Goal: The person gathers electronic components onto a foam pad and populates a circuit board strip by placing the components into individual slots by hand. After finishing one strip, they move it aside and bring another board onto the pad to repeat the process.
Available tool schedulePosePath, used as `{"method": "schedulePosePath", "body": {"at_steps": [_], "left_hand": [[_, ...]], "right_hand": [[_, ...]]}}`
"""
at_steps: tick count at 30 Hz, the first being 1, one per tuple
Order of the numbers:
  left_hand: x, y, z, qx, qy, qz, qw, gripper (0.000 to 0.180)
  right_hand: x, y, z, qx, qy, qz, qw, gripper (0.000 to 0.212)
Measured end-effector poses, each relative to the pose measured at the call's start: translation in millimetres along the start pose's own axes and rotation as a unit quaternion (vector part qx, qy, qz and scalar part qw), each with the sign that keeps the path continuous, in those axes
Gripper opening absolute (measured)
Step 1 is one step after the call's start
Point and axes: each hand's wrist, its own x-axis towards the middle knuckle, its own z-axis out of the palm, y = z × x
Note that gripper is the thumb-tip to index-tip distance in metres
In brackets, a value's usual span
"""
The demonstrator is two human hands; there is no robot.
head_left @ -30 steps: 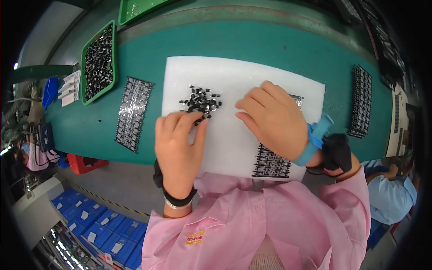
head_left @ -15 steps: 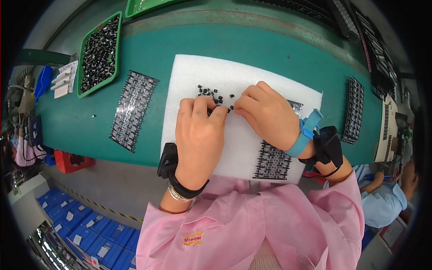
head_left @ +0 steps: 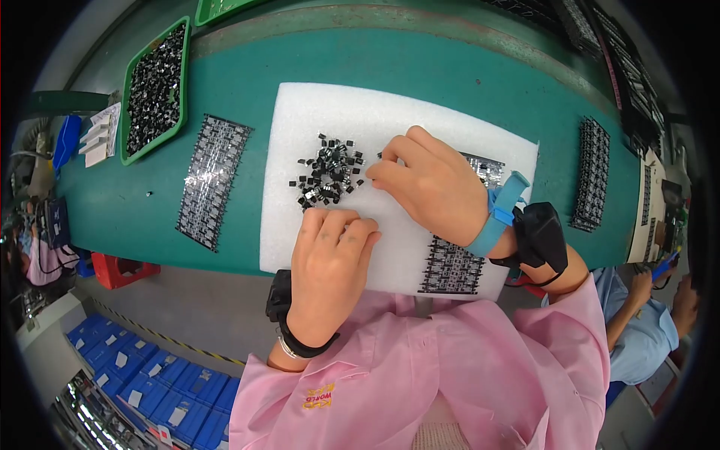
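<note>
A loose heap of small black electronic components with shiny metal parts lies on a white foam sheet. Just below the heap, my left hand is closed with its fingers curled down; whatever it may hold is hidden. My right hand, wearing a blue wrist strap, is closed in a pinch at the heap's right edge. Its fingertips hide what is between them. Beneath the right hand and wrist lies a dark circuit board panel, partly covered.
On the green table, another board panel lies left of the foam. A green tray of black components stands far left. Stacked panels lie at right. Blue bins sit below left. A co-worker's blue sleeve shows at right.
My left hand has drawn back toward me, off the components, which now show spread out. The right hand has shifted slightly left to the heap's edge. The view has moved a little.
</note>
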Motion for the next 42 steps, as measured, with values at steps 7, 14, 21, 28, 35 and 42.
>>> {"method": "schedulePosePath", "body": {"at_steps": [7,14,21,28,35,42], "left_hand": [[-2,-3,-9,0.002,-0.006,-0.015,1.0,0.023],[5,-1,-7,0.006,-0.03,0.001,1.0,0.025],[7,3,-1,0.043,-0.013,-0.022,0.999,0.018],[17,15,4,0.108,-0.055,0.023,0.992,0.017],[27,18,10,0.103,-0.075,0.08,0.989,0.033],[34,20,13,0.035,-0.062,0.059,0.996,0.027]], "right_hand": [[-5,-10,-8,-0.045,-0.014,0.011,0.999,0.018],[-53,-14,-59,0.059,0.033,0.149,0.986,0.011],[-125,-13,-69,0.163,0.074,0.396,0.9,0.009],[-130,-1,-55,0.029,0.124,0.347,0.929,0.007],[-135,5,-54,0.046,0.129,0.321,0.937,0.01],[-137,14,-61,0.057,0.107,0.29,0.949,0.016]]}}
